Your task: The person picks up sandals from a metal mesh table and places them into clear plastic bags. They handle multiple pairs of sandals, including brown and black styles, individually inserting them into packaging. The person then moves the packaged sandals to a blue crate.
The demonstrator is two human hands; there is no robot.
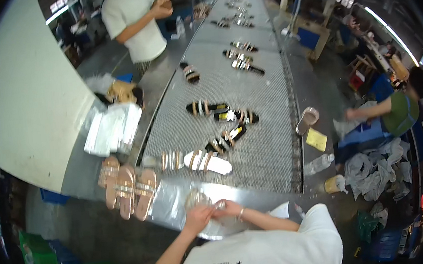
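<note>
Judging by its look, I take the sandal (197, 198) for a light thing with a stiff flat sole and thin, soft straps, glossy enough to slide in the fingers (the straps look the weaker part), so I would hold it by the sole edges, not the straps. It sits at the near edge of the shiny metal tabletop (172, 197), just in front of the mesh conveyor belt (248, 93), and is partly covered. My left hand (198, 217) curls over its near end, fingers closed on it; my right hand (227, 209) meets it from the other side, fingers bent, though I cannot tell how firm that grip is. Both forearms rise from the lower edge, elbows out, wrists nearly touching. Three rose-gold sandals (126, 187) lie well apart to the left.
</note>
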